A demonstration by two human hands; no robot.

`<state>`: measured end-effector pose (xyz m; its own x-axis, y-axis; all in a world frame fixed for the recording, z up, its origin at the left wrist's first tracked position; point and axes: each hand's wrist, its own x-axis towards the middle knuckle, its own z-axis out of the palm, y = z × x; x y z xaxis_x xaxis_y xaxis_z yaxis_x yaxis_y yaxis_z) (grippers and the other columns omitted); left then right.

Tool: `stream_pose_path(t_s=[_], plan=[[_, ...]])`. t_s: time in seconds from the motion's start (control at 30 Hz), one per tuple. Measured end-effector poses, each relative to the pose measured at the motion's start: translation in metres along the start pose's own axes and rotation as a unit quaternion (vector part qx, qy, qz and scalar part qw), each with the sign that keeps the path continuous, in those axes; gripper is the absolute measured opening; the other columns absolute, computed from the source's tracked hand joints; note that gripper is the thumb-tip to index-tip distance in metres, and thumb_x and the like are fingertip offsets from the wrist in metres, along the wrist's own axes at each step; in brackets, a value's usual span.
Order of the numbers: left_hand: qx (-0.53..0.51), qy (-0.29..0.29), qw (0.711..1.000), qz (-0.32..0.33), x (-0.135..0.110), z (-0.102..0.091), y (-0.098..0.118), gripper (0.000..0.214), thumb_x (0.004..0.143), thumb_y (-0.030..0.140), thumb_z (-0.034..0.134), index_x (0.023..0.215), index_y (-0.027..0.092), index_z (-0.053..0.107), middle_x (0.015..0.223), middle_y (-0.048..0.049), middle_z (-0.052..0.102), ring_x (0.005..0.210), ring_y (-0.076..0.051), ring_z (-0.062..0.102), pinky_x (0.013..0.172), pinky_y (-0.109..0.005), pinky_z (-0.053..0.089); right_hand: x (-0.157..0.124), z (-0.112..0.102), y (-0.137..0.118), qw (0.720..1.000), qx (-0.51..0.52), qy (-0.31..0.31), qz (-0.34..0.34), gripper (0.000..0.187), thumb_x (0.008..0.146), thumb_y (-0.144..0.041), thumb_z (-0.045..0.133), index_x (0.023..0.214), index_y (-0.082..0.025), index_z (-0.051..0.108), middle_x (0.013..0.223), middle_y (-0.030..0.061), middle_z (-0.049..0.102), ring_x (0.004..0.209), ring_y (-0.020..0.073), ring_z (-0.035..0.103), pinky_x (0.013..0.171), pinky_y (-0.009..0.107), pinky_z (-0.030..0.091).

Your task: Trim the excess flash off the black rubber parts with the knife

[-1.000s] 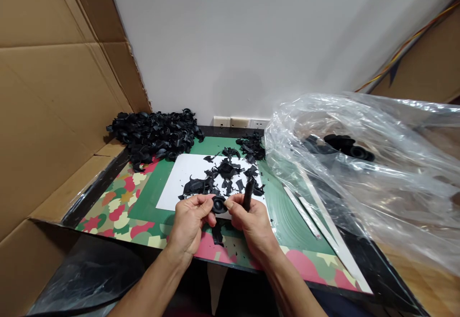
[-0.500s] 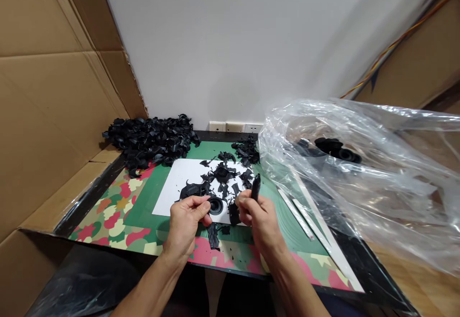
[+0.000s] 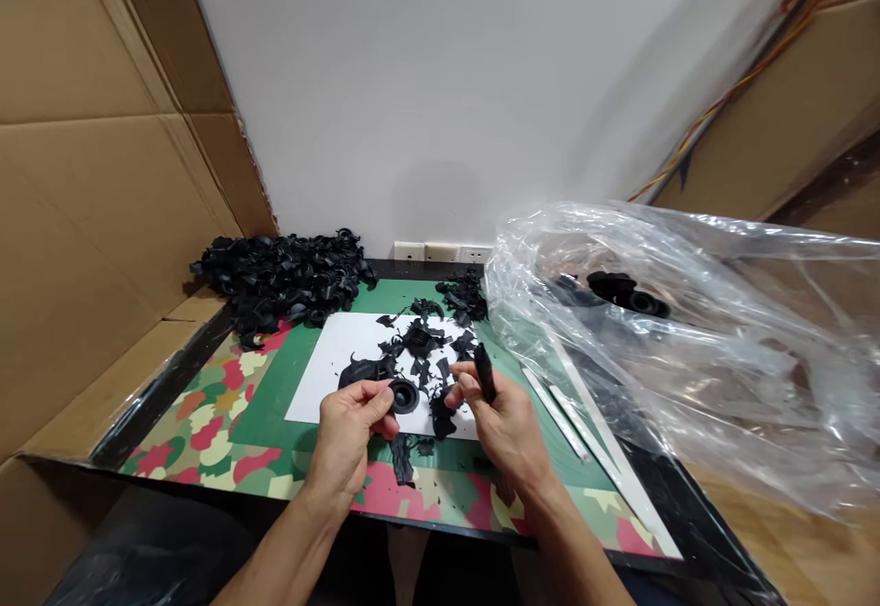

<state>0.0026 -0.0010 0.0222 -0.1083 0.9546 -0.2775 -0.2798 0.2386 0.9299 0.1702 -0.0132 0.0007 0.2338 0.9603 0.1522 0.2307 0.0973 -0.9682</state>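
Right hand [image 3: 507, 424], gripping a black pen-shaped tool [image 3: 485, 374], withdraws, leaving left hand [image 3: 346, 427] alone pinching a round black rubbery part [image 3: 405, 396].

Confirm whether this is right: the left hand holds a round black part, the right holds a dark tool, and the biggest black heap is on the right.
Wrong side: the head view shows the biggest black heap on the left. The rest stands: the left hand holds the round black part, the right hand the dark tool.
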Motion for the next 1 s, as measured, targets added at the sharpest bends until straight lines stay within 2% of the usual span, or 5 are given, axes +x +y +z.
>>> stream_pose_path(t_s=[0.33,0.67,0.8,0.9,1.0], plan=[[-0.014,-0.004,1.000,-0.020,-0.001,0.002,0.004,0.030,0.040,0.030,0.085,0.060,0.011,0.073,0.043,0.0016,0.058,0.036,-0.007,0.050,0.040,-0.018,0.039,-0.002,0.004,-0.003,0.999,-0.020,-0.004,-0.028,0.022,0.078,-0.033,0.048,0.080,-0.018,0.063,0.070,0.0037,0.064,0.062,0.0179,0.057,0.056,0.028,0.043],[0.024,-0.009,1.000,0.009,0.000,0.004,0.000,0.029,0.045,0.029,0.083,0.066,0.011,0.074,0.048,0.0011,0.061,0.040,-0.007,0.050,0.044,-0.019,0.040,-0.004,0.018,-0.009,0.998,0.012,-0.065,-0.008,0.017,0.077,-0.034,0.056,0.075,-0.017,0.062,0.061,-0.0019,0.055,0.055,0.0135,0.047,0.051,0.024,0.038],[0.050,-0.018,0.998,0.026,0.005,0.003,-0.002,0.038,0.042,0.029,0.086,0.073,0.012,0.075,0.049,0.0005,0.063,0.046,-0.010,0.054,0.047,-0.019,0.043,0.002,0.019,-0.011,0.993,-0.070,-0.046,-0.085,0.017,0.076,-0.025,0.055,0.060,-0.020,0.052,0.054,-0.0039,0.051,0.052,0.0121,0.046,0.049,0.022,0.036],[0.045,-0.034,0.998,0.036,0.013,-0.002,-0.002,0.046,0.046,0.037,0.086,0.083,0.012,0.073,0.064,-0.0034,0.070,0.049,-0.011,0.056,0.050,-0.022,0.047,0.027,-0.015,-0.018,0.968,-0.155,0.058,-0.189,0.009,0.075,-0.019,0.050,0.070,-0.019,0.058,0.066,0.0014,0.062,0.061,0.0158,0.056,0.056,0.025,0.042],[0.038,-0.038,0.997,0.047,0.017,-0.009,0.003,0.049,0.048,0.040,0.086,0.086,0.012,0.071,0.068,-0.0052,0.071,0.050,-0.012,0.056,0.049,-0.022,0.048,0.066,-0.080,-0.030,0.897,-0.273,0.289,-0.191,0.016,0.079,-0.023,0.050,0.083,-0.017,0.064,0.078,0.0090,0.068,0.068,0.0209,0.061,0.059,0.029,0.044]])
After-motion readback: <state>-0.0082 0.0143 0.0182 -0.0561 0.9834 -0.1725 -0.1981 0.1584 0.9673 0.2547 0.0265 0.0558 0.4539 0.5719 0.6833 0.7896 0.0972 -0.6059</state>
